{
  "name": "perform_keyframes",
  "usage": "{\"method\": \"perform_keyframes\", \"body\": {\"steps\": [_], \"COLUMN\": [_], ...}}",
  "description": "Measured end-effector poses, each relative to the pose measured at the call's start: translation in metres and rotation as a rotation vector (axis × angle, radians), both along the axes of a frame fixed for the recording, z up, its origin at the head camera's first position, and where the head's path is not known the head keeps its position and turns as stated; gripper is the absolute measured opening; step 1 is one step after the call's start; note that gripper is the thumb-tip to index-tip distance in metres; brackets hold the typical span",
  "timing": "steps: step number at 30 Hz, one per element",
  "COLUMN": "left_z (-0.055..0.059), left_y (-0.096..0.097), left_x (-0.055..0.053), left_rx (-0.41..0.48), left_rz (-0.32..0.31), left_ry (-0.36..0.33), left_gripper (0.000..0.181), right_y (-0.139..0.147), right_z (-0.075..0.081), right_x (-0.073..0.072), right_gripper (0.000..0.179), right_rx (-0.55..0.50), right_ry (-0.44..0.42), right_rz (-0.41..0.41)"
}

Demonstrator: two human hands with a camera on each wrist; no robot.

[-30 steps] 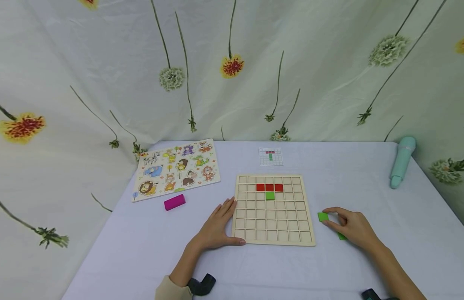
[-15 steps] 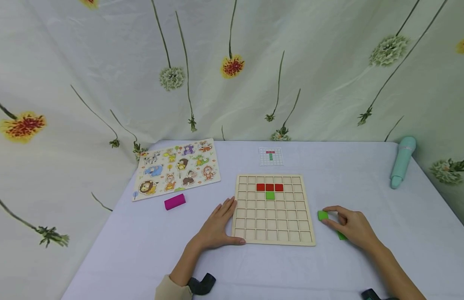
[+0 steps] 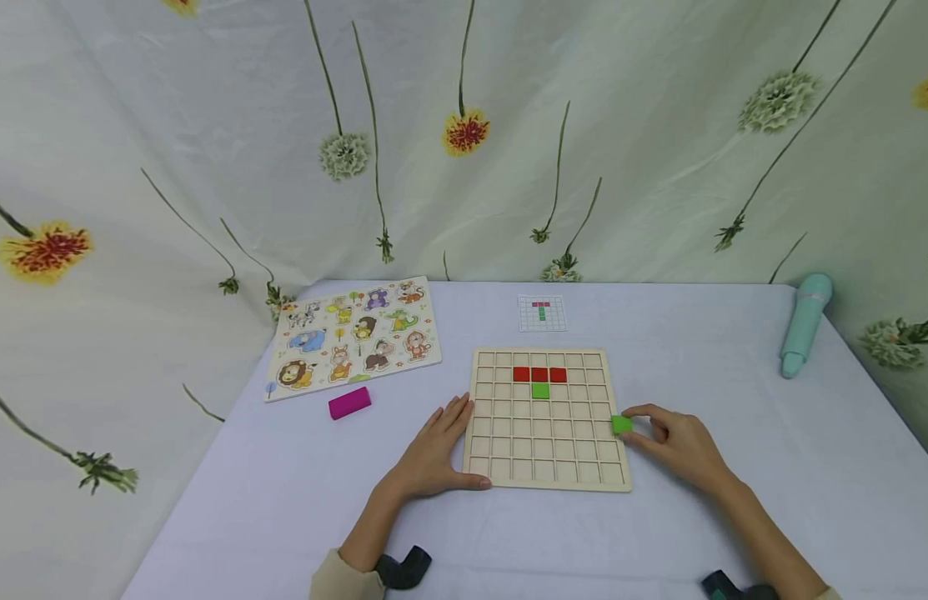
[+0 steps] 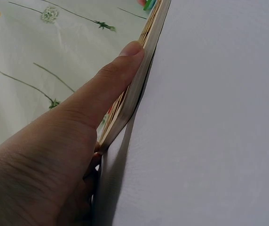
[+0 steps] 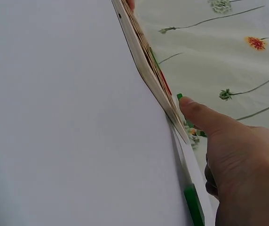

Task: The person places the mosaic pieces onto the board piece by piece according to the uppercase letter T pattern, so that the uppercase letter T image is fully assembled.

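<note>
A square wooden grid board (image 3: 542, 450) lies in the middle of the table. Three red tiles (image 3: 539, 375) sit in a row near its top, with a green tile (image 3: 540, 391) under the middle one. My left hand (image 3: 433, 458) rests against the board's lower left corner, fingers along the left side and thumb on the near edge. Between thumb and index finger my right hand (image 3: 681, 446) pinches another green tile (image 3: 622, 424), at the board's right edge. The right wrist view shows one more green tile (image 5: 194, 205) on the table; in the head view the hand hides it.
Behind the board lies a small pattern card (image 3: 542, 314) with a T shape. To the left are an animal puzzle board (image 3: 351, 337) and a magenta block (image 3: 349, 403). A mint-green cylindrical object (image 3: 805, 325) lies at the far right, before a flowered cloth backdrop.
My right hand has moved left with the pinched green tile, from the table beside the board to the board's right edge. The left hand has stayed where it was.
</note>
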State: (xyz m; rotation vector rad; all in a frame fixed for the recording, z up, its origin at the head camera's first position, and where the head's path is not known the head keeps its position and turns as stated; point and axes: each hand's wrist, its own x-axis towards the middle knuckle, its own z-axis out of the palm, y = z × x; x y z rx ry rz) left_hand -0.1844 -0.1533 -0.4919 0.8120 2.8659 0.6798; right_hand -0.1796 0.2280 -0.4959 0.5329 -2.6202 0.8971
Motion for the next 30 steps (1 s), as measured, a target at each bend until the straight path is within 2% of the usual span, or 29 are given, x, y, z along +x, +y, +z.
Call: {"method": "perform_keyframes", "body": {"steps": [11,17,23,30], "left_z": [0.000,-0.001,-0.001,0.000], "left_y": [0.000,0.000,0.000,0.000], "left_x": [0.000,0.000,0.000,0.000], "left_rx": [-0.001,0.002,0.000,0.011], "left_rz": [0.002,0.000,0.002,0.002], "left_ry": [0.000,-0.003,-0.004,-0.012], "left_gripper": [0.117,0.118,0.118,0.118], "right_y": [-0.054,-0.077,-0.092,-0.100], "right_z": [0.007,0.005,0.002,0.005], "right_x": [-0.013,-0.022,-0.032,-0.036], "right_gripper": [0.031,0.031,0.031,0.032], "right_rx": [0.010,0.005,0.011,0.020], "right_ry": [-0.045,-0.014,0.032,-0.007], "right_rz": [0.038,0.051,0.052,0.064]}}
